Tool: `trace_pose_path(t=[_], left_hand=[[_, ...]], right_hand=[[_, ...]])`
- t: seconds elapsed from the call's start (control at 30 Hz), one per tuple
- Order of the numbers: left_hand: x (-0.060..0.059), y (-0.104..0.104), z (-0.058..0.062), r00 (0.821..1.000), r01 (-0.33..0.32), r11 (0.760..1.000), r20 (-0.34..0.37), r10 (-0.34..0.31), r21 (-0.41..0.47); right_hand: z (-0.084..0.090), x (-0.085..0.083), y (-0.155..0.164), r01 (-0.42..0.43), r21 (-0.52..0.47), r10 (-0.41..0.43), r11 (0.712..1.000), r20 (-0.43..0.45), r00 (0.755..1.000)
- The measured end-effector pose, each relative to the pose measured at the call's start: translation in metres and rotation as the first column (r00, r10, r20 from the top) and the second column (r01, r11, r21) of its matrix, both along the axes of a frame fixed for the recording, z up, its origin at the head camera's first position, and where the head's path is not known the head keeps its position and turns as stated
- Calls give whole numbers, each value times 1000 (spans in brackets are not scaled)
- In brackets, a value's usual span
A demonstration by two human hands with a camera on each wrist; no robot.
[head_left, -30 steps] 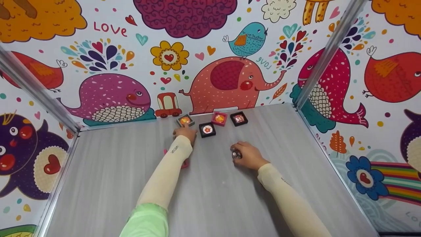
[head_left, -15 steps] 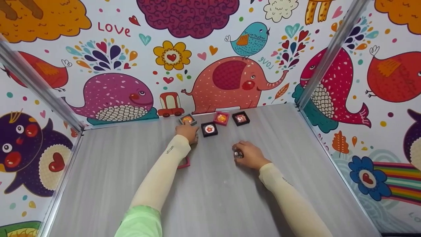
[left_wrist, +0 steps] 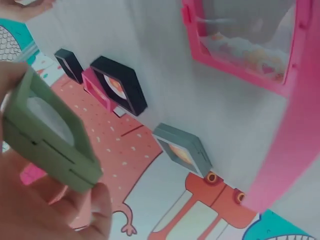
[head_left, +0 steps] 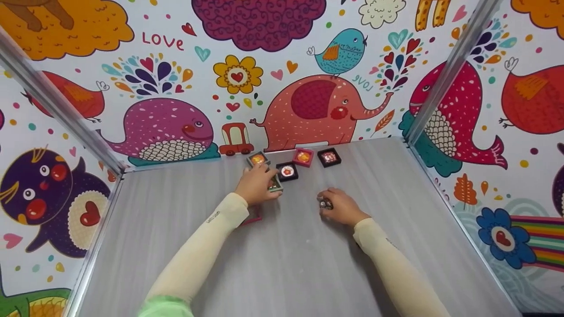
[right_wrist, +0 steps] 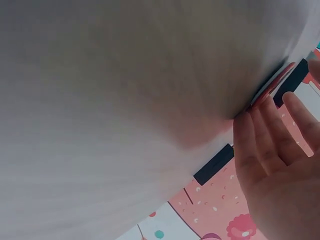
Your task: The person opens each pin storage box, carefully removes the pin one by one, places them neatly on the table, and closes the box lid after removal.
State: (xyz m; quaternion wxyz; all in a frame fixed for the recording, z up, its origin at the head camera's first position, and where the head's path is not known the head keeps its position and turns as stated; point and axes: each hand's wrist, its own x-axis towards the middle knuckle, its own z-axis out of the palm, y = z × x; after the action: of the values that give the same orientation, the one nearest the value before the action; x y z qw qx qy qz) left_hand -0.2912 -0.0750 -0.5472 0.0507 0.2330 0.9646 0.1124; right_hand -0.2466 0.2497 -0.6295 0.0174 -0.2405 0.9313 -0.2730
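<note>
Four small framed boxes sit just beyond the hands in the head view: a grey box (head_left: 258,158), a black box (head_left: 287,171), a pink box (head_left: 303,156) and a second black box (head_left: 329,157). The left hand (head_left: 257,187) grips a green box (head_left: 275,184), just short of the nearer black one. The right hand (head_left: 340,206) curls round a small dark object (head_left: 326,204); what it is I cannot tell.

From the left wrist, fingers (left_wrist: 60,215) pinch the green box (left_wrist: 50,135), with an open pink case (left_wrist: 260,65) lying behind the hand.

From the right wrist, the fingers (right_wrist: 272,135) stand fairly straight near the table (right_wrist: 125,100); the held object is hidden.
</note>
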Motion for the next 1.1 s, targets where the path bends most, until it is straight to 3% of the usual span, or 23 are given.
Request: trace_pose_path(t=[0.13, 0.2, 0.27, 0.3, 0.33, 0.37, 0.43, 0.5, 0.57, 0.63, 0.73, 0.83, 0.97, 1.03, 1.1], left_hand=[[11, 3, 6, 1000, 15, 999, -17, -15, 38], [15, 4, 10, 999, 23, 997, -25, -21, 77], [20, 7, 14, 999, 34, 990, -44, -28, 134], [23, 9, 16, 998, 40, 986, -56, -31, 163], [26, 11, 19, 997, 48, 979, -66, -35, 199], [28, 14, 21, 996, 58, 971, -78, -40, 234], [33, 18, 23, 994, 84, 949, -98, -56, 304], [37, 23, 24, 991, 108, 927, -112, -72, 360], [41, 26, 24, 988, 130, 903, -124, -86, 409], [44, 29, 24, 985, 152, 885, -142, -99, 440], [47, 33, 23, 981, 174, 869, -159, -112, 464], [51, 37, 24, 976, 194, 866, -177, -125, 461], [56, 40, 28, 971, 209, 866, -198, -131, 454], [61, 40, 30, 971, 207, 864, -204, -124, 459], [68, 39, 32, 972, 200, 861, -206, -114, 468]], right_hand=[[5, 1, -3, 23, -40, -22, 999, 28, 999], [12, 1, -11, 71, -111, -66, 991, 53, 996], [23, 4, -22, 143, -245, -113, 959, 133, 985], [29, 5, -29, 182, -341, -120, 922, 195, 974], [34, 7, -36, 227, -453, -101, 862, 285, 953], [38, 8, -43, 278, -562, -56, 779, 379, 924], [45, 12, -54, 407, -707, 85, 578, 549, 832], [48, 15, -63, 524, -757, 256, 391, 636, 728], [50, 19, -71, 606, -755, 403, 252, 651, 643], [50, 23, -79, 622, -764, 514, 172, 608, 605], [49, 30, -89, 608, -789, 626, 91, 520, 581], [47, 39, -95, 597, -802, 698, -1, 427, 575], [46, 49, -102, 635, -753, 771, -175, 296, 564], [46, 54, -105, 641, -733, 786, -226, 251, 565], [47, 59, -108, 650, -714, 789, -260, 231, 569]])
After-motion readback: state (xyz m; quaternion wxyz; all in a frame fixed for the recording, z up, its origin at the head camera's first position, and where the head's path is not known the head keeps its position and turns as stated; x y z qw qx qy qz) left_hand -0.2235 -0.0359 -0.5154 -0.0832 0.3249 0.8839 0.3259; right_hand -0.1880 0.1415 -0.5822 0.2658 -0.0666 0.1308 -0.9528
